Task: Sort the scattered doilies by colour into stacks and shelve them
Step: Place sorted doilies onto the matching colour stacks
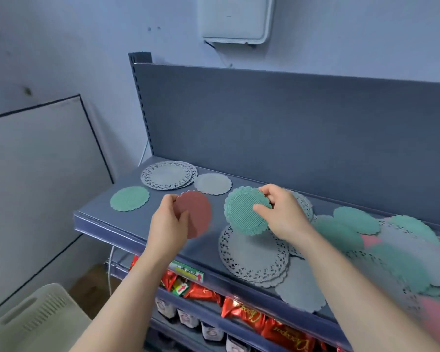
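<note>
My left hand [167, 222] pinches a red doily [197, 214] above the front of the grey shelf [107, 219]. My right hand [282, 212] holds a green doily [241, 212] by its edge, lifted over a large white lace doily stack [254, 257]. On the shelf's left lie a single green doily [129, 198], a stack of large white lace doilies [168, 174] and a small white doily [212, 183]. To the right sprawls a mixed pile of green, white and pink doilies [391, 245].
The shelf's grey back panel [290, 123] rises behind the doilies. Under the shelf sit red snack packets [244, 313] and small jars [188, 320]. A beige plastic basket [33, 321] stands at lower left, beside a white board [36, 174] against the wall.
</note>
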A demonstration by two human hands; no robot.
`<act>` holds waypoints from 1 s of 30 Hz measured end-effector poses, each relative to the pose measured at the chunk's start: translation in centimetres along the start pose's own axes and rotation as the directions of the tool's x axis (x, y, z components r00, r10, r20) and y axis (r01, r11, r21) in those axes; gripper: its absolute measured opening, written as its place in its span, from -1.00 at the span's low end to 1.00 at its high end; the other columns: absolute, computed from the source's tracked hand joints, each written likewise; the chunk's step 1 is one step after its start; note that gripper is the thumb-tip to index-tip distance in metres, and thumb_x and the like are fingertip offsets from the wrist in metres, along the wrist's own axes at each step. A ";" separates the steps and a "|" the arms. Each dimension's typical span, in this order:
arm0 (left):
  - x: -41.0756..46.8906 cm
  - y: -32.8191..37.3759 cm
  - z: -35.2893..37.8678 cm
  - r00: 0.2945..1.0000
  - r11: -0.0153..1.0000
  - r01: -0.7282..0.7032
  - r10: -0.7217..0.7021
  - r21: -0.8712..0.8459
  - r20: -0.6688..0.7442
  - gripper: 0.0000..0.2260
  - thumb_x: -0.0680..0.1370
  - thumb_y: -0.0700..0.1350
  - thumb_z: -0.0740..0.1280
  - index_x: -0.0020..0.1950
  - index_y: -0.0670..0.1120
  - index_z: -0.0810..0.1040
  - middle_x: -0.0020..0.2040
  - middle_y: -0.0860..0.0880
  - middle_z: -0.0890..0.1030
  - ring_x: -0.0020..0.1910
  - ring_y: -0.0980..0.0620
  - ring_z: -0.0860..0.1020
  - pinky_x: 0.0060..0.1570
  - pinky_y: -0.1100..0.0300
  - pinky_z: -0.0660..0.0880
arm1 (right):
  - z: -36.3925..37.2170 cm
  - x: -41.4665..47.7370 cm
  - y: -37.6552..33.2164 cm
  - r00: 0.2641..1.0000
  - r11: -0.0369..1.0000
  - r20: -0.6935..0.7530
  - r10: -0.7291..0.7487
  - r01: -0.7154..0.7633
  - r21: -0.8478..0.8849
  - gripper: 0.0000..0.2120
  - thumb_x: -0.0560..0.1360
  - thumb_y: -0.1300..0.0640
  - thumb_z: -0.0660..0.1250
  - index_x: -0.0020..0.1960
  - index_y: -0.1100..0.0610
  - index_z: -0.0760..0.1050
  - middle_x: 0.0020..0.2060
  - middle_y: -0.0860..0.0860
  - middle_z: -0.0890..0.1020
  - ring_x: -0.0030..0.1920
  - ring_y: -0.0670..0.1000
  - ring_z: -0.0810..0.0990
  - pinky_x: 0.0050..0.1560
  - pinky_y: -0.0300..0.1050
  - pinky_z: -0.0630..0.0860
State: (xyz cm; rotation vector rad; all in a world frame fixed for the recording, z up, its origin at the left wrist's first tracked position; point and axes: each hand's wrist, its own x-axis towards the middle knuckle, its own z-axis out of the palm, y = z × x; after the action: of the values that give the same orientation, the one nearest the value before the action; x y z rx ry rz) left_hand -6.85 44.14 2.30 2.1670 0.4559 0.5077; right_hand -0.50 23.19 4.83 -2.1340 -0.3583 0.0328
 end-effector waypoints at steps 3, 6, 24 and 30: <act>3.6 -3.1 -2.0 0.999 0.998 0.014 -0.016 0.061 0.034 -0.73 0.53 -0.26 0.28 0.23 -0.14 0.42 0.00 -0.03 0.52 -0.05 -0.05 0.45 -0.08 0.20 0.31 | 3.6 2.3 -1.5 1.000 1.000 0.009 0.015 -0.015 -0.001 -0.84 0.50 0.28 0.28 0.02 0.07 0.50 -0.04 -0.07 0.64 -0.02 -0.03 0.62 -0.03 -0.10 0.55; 6.9 -5.7 -3.3 0.995 0.994 0.004 -0.016 0.110 0.102 -0.69 0.51 -0.25 0.31 0.25 -0.13 0.44 0.04 -0.08 0.56 -0.07 -0.05 0.46 -0.08 0.21 0.32 | 6.6 4.5 -2.5 0.999 0.999 -0.013 0.036 -0.036 -0.014 -0.84 0.49 0.28 0.29 0.02 0.07 0.50 -0.03 -0.05 0.65 -0.01 -0.01 0.61 -0.02 -0.12 0.52; 12.3 -9.4 -4.3 0.916 0.962 -0.273 0.257 0.008 0.309 -0.67 0.56 0.00 0.30 0.30 -0.05 0.50 0.12 0.04 0.59 0.06 0.11 0.53 0.06 0.30 0.38 | 12.3 8.6 -5.0 0.987 0.964 0.017 0.160 -0.160 0.214 -0.79 0.48 0.34 0.32 -0.05 0.03 0.52 -0.10 -0.02 0.70 -0.07 0.02 0.67 0.06 0.01 0.58; 13.6 -11.1 -8.4 0.988 0.996 -0.062 0.071 -0.069 0.134 -0.89 0.46 -0.08 0.43 -0.14 -0.04 0.52 -0.33 0.03 0.60 -0.42 0.17 0.47 -0.40 0.44 0.34 | 18.5 11.7 -7.8 0.992 0.977 0.118 0.041 -0.065 0.202 -0.84 0.44 0.28 0.40 -0.06 0.05 0.57 -0.17 -0.04 0.64 -0.19 -0.03 0.59 -0.10 -0.10 0.57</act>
State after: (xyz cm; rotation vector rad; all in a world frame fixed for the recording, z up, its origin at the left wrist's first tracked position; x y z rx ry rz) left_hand -1.12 62.68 0.81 2.1437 0.2895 0.4012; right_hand 5.83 45.43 2.21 -1.9409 -0.3483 0.2134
